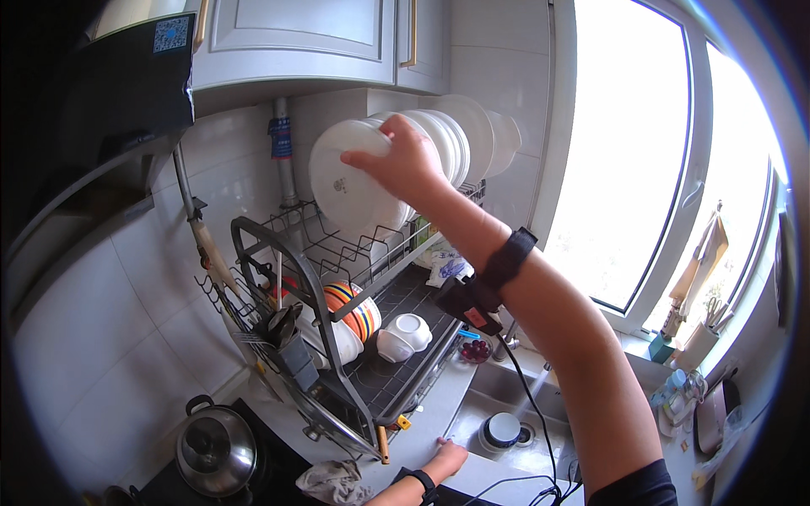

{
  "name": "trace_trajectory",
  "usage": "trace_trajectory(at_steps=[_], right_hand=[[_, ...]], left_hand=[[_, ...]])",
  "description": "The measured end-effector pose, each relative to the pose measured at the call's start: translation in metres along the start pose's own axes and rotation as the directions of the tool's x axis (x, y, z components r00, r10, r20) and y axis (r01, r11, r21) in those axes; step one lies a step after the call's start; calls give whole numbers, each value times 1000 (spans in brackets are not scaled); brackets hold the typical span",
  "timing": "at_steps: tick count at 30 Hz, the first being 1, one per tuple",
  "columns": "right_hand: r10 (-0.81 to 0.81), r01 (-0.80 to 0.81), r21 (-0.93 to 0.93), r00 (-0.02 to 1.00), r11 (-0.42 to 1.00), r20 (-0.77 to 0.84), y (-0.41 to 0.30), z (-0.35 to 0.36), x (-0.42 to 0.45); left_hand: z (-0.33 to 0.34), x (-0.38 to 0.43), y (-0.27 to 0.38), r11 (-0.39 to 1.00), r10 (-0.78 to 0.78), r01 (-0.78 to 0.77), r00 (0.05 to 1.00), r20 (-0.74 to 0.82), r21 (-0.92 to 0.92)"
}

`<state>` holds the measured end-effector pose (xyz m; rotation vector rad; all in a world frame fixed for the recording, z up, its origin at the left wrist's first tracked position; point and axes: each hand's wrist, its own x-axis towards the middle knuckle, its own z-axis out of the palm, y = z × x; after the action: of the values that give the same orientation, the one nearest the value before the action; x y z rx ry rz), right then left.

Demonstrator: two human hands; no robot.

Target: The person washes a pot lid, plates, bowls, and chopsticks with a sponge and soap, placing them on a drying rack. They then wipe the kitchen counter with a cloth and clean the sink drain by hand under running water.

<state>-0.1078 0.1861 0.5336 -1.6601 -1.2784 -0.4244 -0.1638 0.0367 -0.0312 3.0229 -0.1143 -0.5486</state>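
Note:
My right hand (408,155) reaches across to the upper tier of a dark metal dish rack (304,259). It pinches the rim of a white plate (354,183), with the thumb on the plate's front face and the other fingers over the top edge. That plate stands upright at the near end of a row of white plates (452,139). My left hand (450,456) rests low on the light countertop beside the sink (465,436). Its fingers look curled, but whether they grip the edge is hidden.
Striped bowls (354,310) and small white bowls (405,338) sit on the lower tier. Water runs into the sink near stacked bowls (503,430). A lidded steel pot (215,449), a cloth (335,484) and a bowl of red fruit (476,350) stand around. A black cable (535,395) hangs from my right wrist.

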Motion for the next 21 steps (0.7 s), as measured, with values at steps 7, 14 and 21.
trace_trajectory(at_steps=[7,14,21], right_hand=[[-384,352,-452,923,820,22,-4,-6,-15],[-513,473,-213,833,855,-206,21,-62,-85],[67,-104,-207,981,973,-180,150,-148,-328]], left_hand=[[-6,-5,2,1000,-8,8,1000,25,5],[17,19,-8,995,-52,51,999,10,86],[8,15,-16,993,-25,10,992,126,119]])
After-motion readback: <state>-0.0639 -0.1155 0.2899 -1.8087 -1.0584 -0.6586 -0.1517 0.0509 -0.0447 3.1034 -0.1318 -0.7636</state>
